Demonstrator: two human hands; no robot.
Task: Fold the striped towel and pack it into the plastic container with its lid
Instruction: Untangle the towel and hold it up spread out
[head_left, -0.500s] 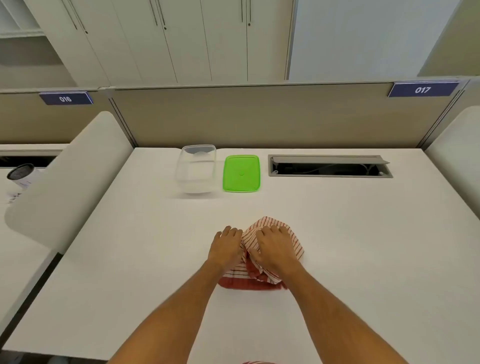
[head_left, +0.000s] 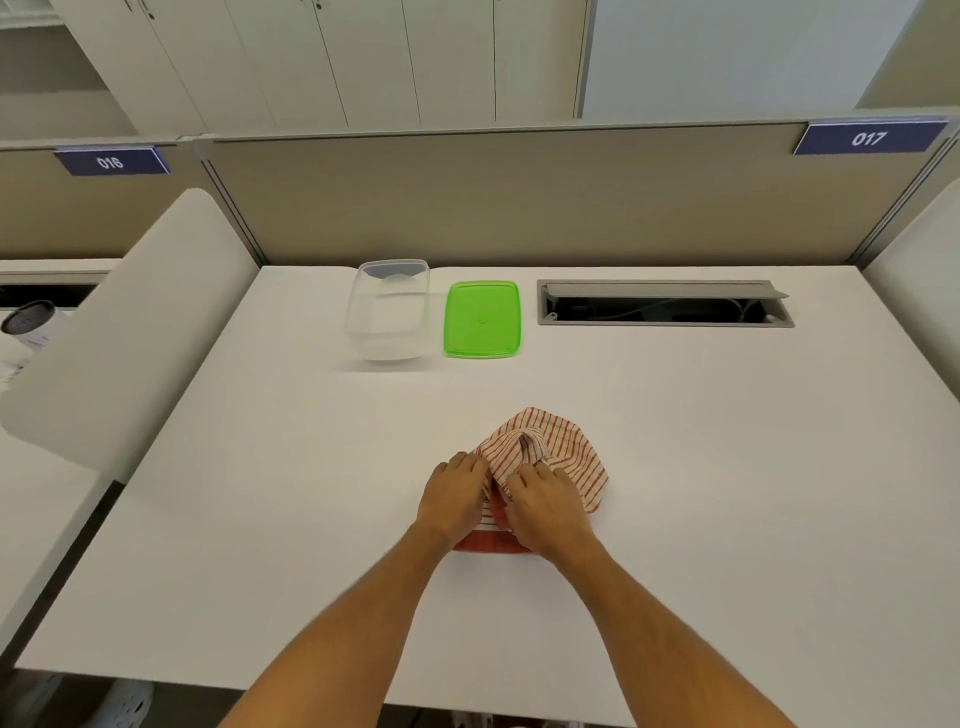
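Note:
The red-and-white striped towel (head_left: 558, 452) lies bunched on the white desk (head_left: 260, 519), near the middle. My left hand (head_left: 452, 493) grips its left edge with curled fingers. My right hand (head_left: 545, 506) pinches a fold near the towel's centre. The towel's near part is hidden under both hands. A clear plastic container (head_left: 389, 312) stands open at the back of the desk. Its green lid (head_left: 482, 318) lies flat just right of it.
An open cable tray slot (head_left: 665, 304) is set into the desk at the back right. A beige partition (head_left: 519, 197) closes the far edge. A white side panel (head_left: 119, 332) borders the left, with a dark-topped cup (head_left: 28, 319) beyond it.
Both hands have slid a little toward me on the towel, uncovering more of its far part. The fingers have curled into the cloth.

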